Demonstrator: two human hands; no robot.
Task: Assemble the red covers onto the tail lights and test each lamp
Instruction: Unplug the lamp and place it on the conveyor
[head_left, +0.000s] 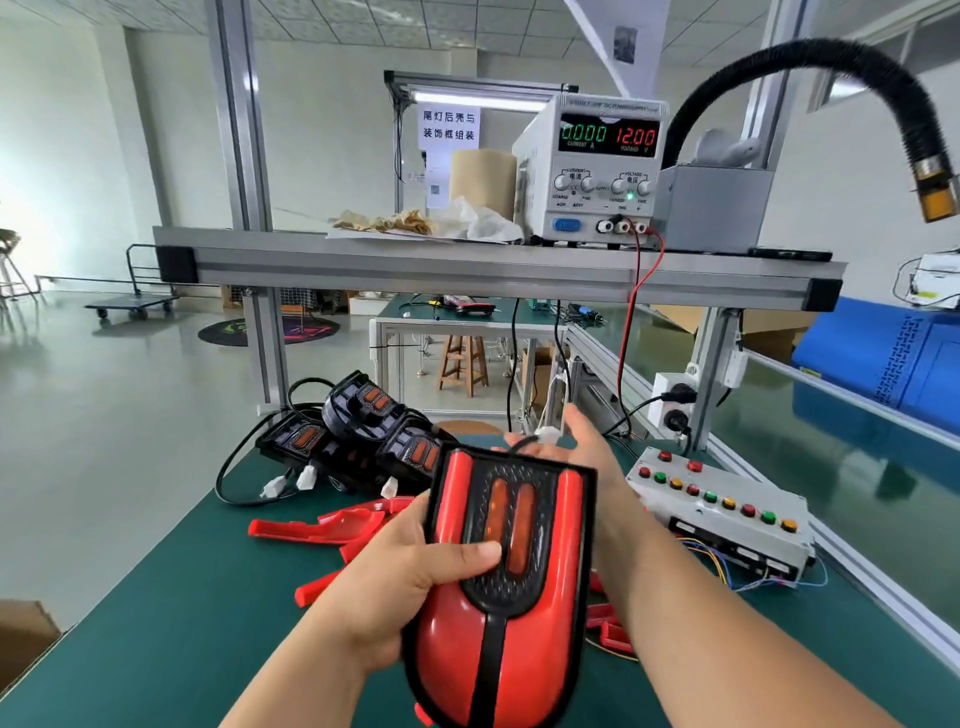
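1. Head view: gripping the tail light (506, 597) in the left hand (410, 577), raised over the green worktop (182, 597), thumb laid across its black centre beside two orange lenses; red cover (452, 660) already seated on it.
2. Just behind the tail light's far edge: right hand (582, 441), partly hidden, with a white connector (545, 434) at its fingertips; cannot tell whether pinched or only touched.
3. Beyond and left of the tail light: heap of black lamp housings (363, 431) with white plugs.
4. Left of and beneath the tail light: loose red covers (332, 525) lying flat.
5. Right of the tail light: grey button box (722, 509) with red, green and yellow buttons.
6. Above and beyond the tail light: power supply (597, 171) on the shelf (467, 260), reading 0.000 and 12.00, red lead (631, 332) hanging down.
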